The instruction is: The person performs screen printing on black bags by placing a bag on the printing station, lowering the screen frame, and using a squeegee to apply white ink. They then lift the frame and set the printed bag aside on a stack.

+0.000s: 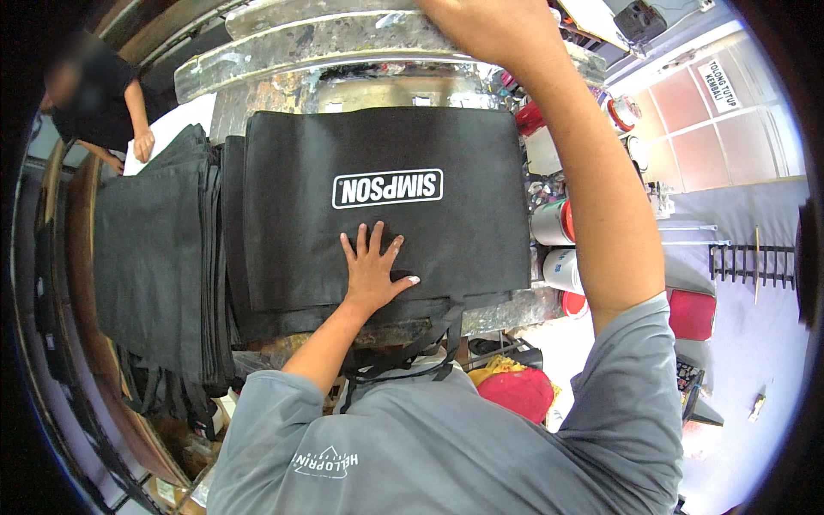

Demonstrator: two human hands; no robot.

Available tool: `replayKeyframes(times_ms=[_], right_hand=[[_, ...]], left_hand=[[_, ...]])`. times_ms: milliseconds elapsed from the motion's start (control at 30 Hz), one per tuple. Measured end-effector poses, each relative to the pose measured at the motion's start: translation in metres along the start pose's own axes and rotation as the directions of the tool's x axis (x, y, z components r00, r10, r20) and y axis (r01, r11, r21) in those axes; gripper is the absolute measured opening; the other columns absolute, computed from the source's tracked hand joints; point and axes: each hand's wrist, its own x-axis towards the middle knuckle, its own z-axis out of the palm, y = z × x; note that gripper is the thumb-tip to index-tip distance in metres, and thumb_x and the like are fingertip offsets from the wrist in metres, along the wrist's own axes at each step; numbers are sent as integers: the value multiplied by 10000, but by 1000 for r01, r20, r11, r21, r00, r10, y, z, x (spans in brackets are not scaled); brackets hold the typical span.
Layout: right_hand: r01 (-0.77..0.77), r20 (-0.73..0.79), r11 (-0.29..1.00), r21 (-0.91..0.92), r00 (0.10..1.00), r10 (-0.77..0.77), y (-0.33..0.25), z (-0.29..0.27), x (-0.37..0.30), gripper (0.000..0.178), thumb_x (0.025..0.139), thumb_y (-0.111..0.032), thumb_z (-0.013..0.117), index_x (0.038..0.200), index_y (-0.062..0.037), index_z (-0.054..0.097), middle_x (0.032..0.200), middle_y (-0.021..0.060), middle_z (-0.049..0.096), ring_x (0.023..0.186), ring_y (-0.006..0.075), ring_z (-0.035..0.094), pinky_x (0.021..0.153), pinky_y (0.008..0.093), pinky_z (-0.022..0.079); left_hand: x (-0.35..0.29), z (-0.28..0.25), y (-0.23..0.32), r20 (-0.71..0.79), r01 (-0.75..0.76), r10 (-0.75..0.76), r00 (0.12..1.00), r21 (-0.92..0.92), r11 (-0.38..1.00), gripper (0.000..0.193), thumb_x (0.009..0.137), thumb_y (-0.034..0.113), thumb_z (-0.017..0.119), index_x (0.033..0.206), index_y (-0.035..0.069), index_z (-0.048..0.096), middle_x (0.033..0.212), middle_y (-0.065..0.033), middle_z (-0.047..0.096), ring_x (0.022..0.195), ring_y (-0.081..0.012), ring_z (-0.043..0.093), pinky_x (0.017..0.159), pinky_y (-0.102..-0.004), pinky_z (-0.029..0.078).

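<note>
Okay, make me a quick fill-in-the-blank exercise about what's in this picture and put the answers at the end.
1. The left hand lies on a flat bag coloured ____.
2. The bag's white print appears upside ____.
3. The right hand is cut off by the picture's ____ edge.
4. The person's shirt is ____.

Missing words: black; down; top; grey.

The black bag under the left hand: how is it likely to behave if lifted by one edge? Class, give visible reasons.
The black bag would probably sag, since its straps hang limply. It is likely light for its size, as it lies flat and looks thin. It seems unlikely to roll, lying flat under the left hand.
</note>
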Motion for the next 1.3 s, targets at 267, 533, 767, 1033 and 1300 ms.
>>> replayKeyframes(times_ms=[267, 533, 767, 1033, 1300], right_hand=[[45, -180, 999, 12, 983, -43, 6, -2, -11, 801, 1047, -665, 294, 887, -8, 723, 894, 193, 726, 921, 336, 702, 1174, 655, 296], [50, -182, 998, 41, 982, -41, 4, 5, -15, 656, 1028, -548, 431, 885, 20, 726, 855, 235, 714, 903, 394, 700, 1001, 522, 476], [110, -379, 993, -45, 918, -118, 6, 52, -46, 665, 971, -685, 481, 899, -62, 703, 878, 173, 711, 896, 364, 676, 801, 539, 431], [166, 6, 986, 27, 986, -166, 6, 119, -117, 509, 763, -413, 842, 1081, -72, 637, 1000, 119, 664, 1019, 332, 647, 837, 498, 441], [150, 109, 980, 128, 980, -164, 15, 174, -123, 480, 723, -329, 873, 1066, -98, 628, 976, 99, 677, 1004, 336, 669, 802, 509, 472]], left_hand=[[34, -135, 12, -458, -176, -58, 887, -451, 875, 389, 839, 283, 853, 1103, 21, 741, 1075, -153, 750, 999, -317, 726, 910, -414, 564], [38, -231, -35, -468, -78, -524, 711, -794, 603, 376, 1014, 197, 677, 1304, -35, 621, 1004, -122, 722, 905, -151, 685, 823, -273, 556], [63, -263, -47, -298, -298, -441, 846, -952, 71, 469, 1031, 276, 660, 1366, 1, 481, 1158, -147, 670, 982, -221, 689, 830, -358, 592], [-16, -163, -64, -276, -47, -543, 793, -916, 397, 893, 719, 72, 914, 1482, -71, 473, 1250, -124, 689, 1121, -180, 664, 989, -328, 528], [-48, -111, -75, -186, 37, -517, 835, -920, 390, 1028, 724, 92, 939, 1559, -59, 359, 1335, -162, 646, 1169, -197, 648, 989, -335, 541]])
